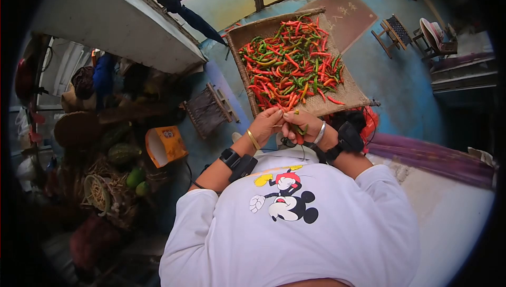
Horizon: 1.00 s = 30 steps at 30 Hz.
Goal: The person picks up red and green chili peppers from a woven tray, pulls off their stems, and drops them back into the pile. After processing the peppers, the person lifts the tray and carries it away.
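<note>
A woven tray [350, 89] holds a heap of red and green chili peppers [292, 63] in front of me. At its near edge my two hands meet. My left hand [268, 122], with a gold bangle at the wrist, is pinched on a red chili pepper [285, 110]. Close beside it, my right hand [308, 125], with a silver bangle, has its fingers curled around several chili peppers [300, 135], red and green, that stick out below the fingers. The fingertips of both hands are nearly touching.
An orange box [166, 146] lies to the left, below a small stool [209, 109]. Melons and baskets fill the far left. A dark umbrella [194, 19] leans by the wall. Another stool [392, 34] stands at the back right. Purple cloth [432, 156] lies at the right.
</note>
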### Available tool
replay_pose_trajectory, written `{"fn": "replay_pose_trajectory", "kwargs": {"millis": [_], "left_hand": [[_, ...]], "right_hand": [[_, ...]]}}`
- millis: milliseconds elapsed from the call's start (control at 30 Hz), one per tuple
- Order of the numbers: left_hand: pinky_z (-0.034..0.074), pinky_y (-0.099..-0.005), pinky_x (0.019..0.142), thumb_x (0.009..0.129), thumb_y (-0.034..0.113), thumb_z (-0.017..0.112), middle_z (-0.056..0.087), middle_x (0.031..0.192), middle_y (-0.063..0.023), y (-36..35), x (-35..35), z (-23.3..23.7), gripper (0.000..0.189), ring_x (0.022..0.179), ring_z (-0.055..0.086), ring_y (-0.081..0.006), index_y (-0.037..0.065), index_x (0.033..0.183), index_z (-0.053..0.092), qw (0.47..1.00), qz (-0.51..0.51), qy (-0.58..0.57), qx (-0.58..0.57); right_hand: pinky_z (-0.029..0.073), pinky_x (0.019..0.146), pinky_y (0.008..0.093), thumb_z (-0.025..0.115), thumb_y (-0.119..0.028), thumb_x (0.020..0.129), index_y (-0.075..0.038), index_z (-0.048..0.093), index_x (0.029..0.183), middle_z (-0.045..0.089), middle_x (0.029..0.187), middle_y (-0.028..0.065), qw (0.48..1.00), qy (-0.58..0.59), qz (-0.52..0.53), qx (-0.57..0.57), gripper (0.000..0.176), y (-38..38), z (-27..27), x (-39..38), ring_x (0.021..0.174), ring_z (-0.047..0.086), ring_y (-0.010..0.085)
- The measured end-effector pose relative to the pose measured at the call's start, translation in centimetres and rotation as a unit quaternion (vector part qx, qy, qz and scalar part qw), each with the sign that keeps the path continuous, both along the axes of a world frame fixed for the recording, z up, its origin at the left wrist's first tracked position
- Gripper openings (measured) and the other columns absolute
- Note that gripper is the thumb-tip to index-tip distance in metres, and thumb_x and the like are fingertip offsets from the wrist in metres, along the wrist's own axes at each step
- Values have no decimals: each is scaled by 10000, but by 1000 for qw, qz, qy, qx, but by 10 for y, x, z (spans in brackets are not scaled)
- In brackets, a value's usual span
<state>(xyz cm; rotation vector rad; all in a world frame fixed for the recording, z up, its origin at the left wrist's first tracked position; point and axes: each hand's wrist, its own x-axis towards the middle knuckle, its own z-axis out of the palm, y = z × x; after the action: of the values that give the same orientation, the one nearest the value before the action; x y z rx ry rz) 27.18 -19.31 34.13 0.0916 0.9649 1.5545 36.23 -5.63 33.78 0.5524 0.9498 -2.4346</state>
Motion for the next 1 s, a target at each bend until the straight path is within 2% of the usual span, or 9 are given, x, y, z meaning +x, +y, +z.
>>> {"fn": "replay_pose_trajectory", "kwargs": {"millis": [267, 333, 533, 667, 767, 833, 867, 967, 1000], "left_hand": [[475, -264, 574, 855, 244, 468, 575, 744, -52, 2, -4, 2, 209, 594, 564, -139, 46, 912, 509, 998, -12, -13, 54], [487, -238, 563, 841, 238, 497, 581, 753, -34, 4, -7, -3, 178, 604, 566, -112, 67, 875, 526, 986, 161, 18, -32], [428, -181, 511, 820, 242, 538, 552, 689, 27, -5, -16, -11, 142, 594, 512, -55, 105, 785, 527, 958, 280, 42, -48], [429, -182, 503, 835, 280, 506, 555, 713, 20, -11, 0, -19, 168, 612, 518, -61, 116, 795, 501, 946, 306, 61, -92], [436, -180, 508, 851, 314, 465, 555, 725, 14, -19, 7, -24, 199, 627, 525, -65, 119, 813, 483, 947, 295, 48, -118], [441, -175, 510, 860, 324, 435, 555, 722, 6, -28, 8, -34, 216, 631, 532, -70, 115, 822, 475, 943, 299, 44, -139], [443, -178, 511, 860, 324, 434, 553, 718, 2, -33, 9, -38, 218, 630, 532, -73, 113, 823, 475, 948, 279, 5, -155], [426, -186, 480, 863, 320, 423, 536, 687, -2, -46, 20, -58, 219, 593, 522, -80, 110, 823, 470, 945, 258, -63, -191], [428, -183, 455, 861, 312, 432, 537, 675, -2, -48, 26, -60, 206, 566, 526, -83, 113, 821, 468, 938, 278, -93, -186]], "right_hand": [[471, 409, 234, 465, -302, 841, -2, 542, 773, 564, 603, 66, 999, 26, 12, -20, 317, 0, 9, 6, 458, 535, 125], [465, 443, 238, 442, -269, 857, 4, 516, 872, 560, 619, 65, 998, -35, -44, 7, 283, -4, 19, 8, 468, 518, 118], [394, 400, 210, 438, -241, 860, -4, 510, 919, 555, 619, 63, 998, -33, 58, 15, 254, -3, 11, 21, 442, 476, 97], [381, 394, 198, 441, -239, 858, -1, 521, 889, 549, 589, 59, 997, -69, 46, -8, 253, -12, 10, 24, 428, 468, 93], [360, 374, 198, 441, -230, 856, -18, 533, 836, 531, 560, 33, 993, -55, 81, 62, 232, -22, 0, 25, 423, 464, 83], [370, 388, 194, 445, -225, 854, -22, 543, 760, 518, 552, 19, 962, 25, 83, 260, 244, -29, 2, 23, 429, 461, 71], [375, 396, 190, 450, -220, 852, -27, 548, 732, 510, 554, 9, 949, 49, 75, 301, 248, -32, 2, 23, 438, 460, 62], [375, 405, 187, 455, -229, 852, -28, 551, 751, 506, 555, 4, 928, 119, 58, 349, 245, -37, 0, 22, 447, 460, 59], [366, 407, 181, 453, -241, 855, -38, 557, 775, 507, 559, 2, 944, 110, 40, 307, 241, -38, -2, 20, 449, 456, 56]]}}
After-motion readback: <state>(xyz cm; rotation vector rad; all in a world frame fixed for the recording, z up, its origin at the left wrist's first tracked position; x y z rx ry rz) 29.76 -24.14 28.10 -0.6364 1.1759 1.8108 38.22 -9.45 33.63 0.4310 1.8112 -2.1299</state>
